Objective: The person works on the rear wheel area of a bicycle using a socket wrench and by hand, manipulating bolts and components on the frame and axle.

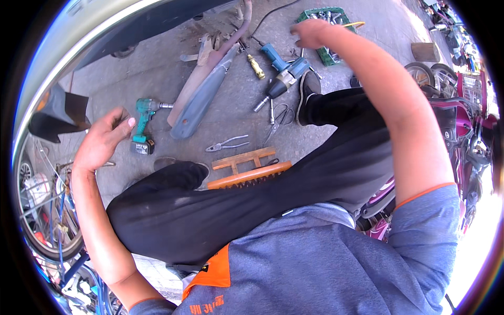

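Note:
On the left, my left hand (101,140) is raised beside a teal cordless impact wrench (142,122) that stands on its black battery. Its fingers are loosely bent, the thumb apart, and nothing shows in them. Far to the right, my right hand (312,34) reaches over the left edge of a green plastic basket (332,59) of metal sockets and tools. Its fingers look spread, slightly smeared, with nothing visible between them. Nearer me lie a blue corded power wrench (287,73) with a socket on its nose, a yellow-brass air fitting (256,67), scissors (281,119) and pliers (227,143).
A long grey plastic part (202,100) lies beside a rusty pipe on the concrete. A small wooden stool (247,176) is between my legs. A car body (110,39) overhangs the upper left. Bicycles stand at left, a wooden block (425,52) and pink vehicle at right.

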Motion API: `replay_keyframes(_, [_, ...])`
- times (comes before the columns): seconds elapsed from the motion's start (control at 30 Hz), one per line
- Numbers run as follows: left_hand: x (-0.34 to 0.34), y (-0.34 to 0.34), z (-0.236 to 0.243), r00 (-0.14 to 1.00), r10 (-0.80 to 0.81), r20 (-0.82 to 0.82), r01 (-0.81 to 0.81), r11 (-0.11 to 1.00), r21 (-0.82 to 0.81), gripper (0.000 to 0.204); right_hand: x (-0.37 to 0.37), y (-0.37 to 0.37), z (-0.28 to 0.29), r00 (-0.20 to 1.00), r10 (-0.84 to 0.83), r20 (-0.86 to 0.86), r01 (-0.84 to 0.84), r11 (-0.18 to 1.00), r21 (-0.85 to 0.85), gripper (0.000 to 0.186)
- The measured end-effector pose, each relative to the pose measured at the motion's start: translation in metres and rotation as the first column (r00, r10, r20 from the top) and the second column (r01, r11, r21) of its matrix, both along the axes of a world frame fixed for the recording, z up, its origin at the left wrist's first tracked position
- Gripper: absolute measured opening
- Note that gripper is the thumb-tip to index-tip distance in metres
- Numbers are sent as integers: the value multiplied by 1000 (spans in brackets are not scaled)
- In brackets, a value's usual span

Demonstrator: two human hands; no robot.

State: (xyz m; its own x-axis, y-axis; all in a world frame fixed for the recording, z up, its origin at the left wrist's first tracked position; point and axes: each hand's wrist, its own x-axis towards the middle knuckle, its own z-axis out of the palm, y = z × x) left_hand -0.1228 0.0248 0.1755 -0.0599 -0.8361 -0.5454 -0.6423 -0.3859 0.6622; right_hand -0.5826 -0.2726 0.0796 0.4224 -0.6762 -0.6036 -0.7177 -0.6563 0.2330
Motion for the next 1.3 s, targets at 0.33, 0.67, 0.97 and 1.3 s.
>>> replay_keyframes(0.33, [5, 29, 22, 989, -84, 118, 104, 980, -172, 42, -163, 28, 132, 782, -175, 598, 418, 859, -295, 44])
replay_keyframes(0.67, [24, 69, 6, 977, -150, 151, 172, 974, -147, 41, -261, 188, 67, 769, -572, 284, 610, 790, -59, 40])
replay_keyframes(0.97, [41, 103, -17, 997, 66, 42, -67, 998, 11, 39, -119, 210, -79, 903, -424, 62, 374, 851, 368, 40])
replay_keyframes(1.3, [94, 171, -71, 841, 540, 32, -535, 821, 201, 30, -26, 225, -269, 711, -693, 120, 632, 704, 324, 54])
